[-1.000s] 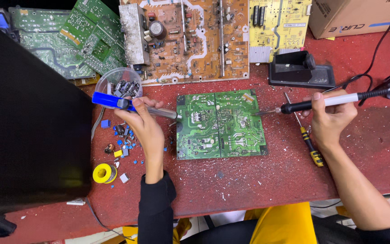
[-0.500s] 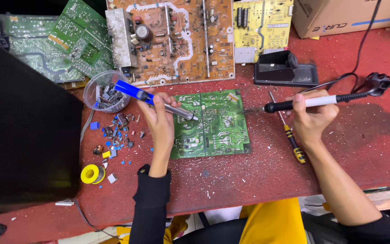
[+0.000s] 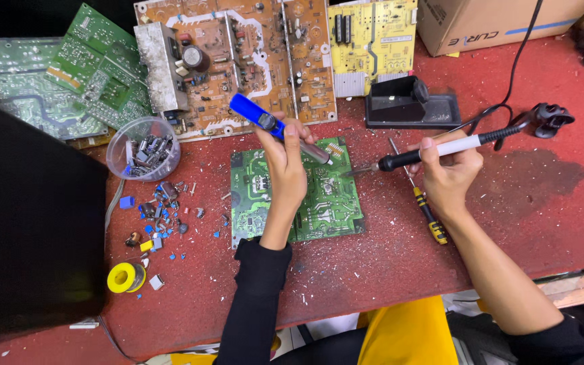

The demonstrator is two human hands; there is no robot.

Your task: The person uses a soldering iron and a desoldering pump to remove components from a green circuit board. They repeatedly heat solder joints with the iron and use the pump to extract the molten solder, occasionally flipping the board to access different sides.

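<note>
While the left hand [image 3: 284,159] grips a blue desoldering pump [image 3: 275,128] over the green circuit board [image 3: 295,192] beneath its fingers, the right hand [image 3: 449,172] clasps a soldering iron [image 3: 434,150], tip at the board's edge; desoldering seems underway, needing steady alignment.

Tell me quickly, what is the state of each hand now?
Left hand: closed, holding the blue desoldering pump over the green circuit board.
Right hand: closed, holding the soldering iron.
</note>
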